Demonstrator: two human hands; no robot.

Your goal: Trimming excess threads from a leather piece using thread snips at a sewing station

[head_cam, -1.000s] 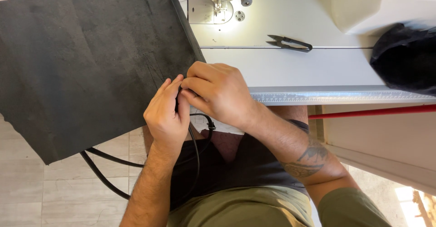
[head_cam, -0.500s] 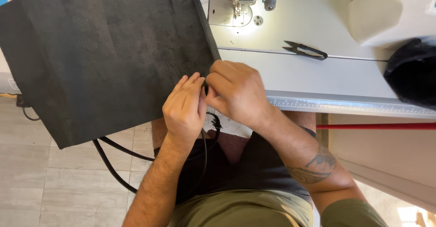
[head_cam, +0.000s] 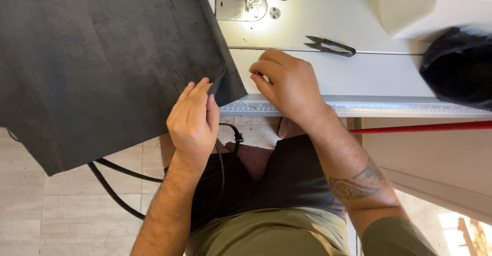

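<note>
A large sheet of dark grey fabric (head_cam: 102, 61) hangs off the left of the white sewing table (head_cam: 359, 76). My left hand (head_cam: 192, 120) pinches the lower right corner of this fabric between thumb and fingers. My right hand (head_cam: 287, 84) rests on the table's front edge just right of that corner, its fingers curled with thumb and forefinger pressed together; I cannot make out anything in them. The two hands are a little apart.
Black thread snips (head_cam: 330, 45) lie on the table behind my right hand. The sewing machine's needle plate (head_cam: 241, 5) is at the top. A dark bundle of cloth (head_cam: 456, 66) sits at the right. Black cables (head_cam: 118, 184) run over the tiled floor.
My hands, joined together below the table edge, have separated. The left hand now holds the fabric corner and the right hand has moved up onto the table.
</note>
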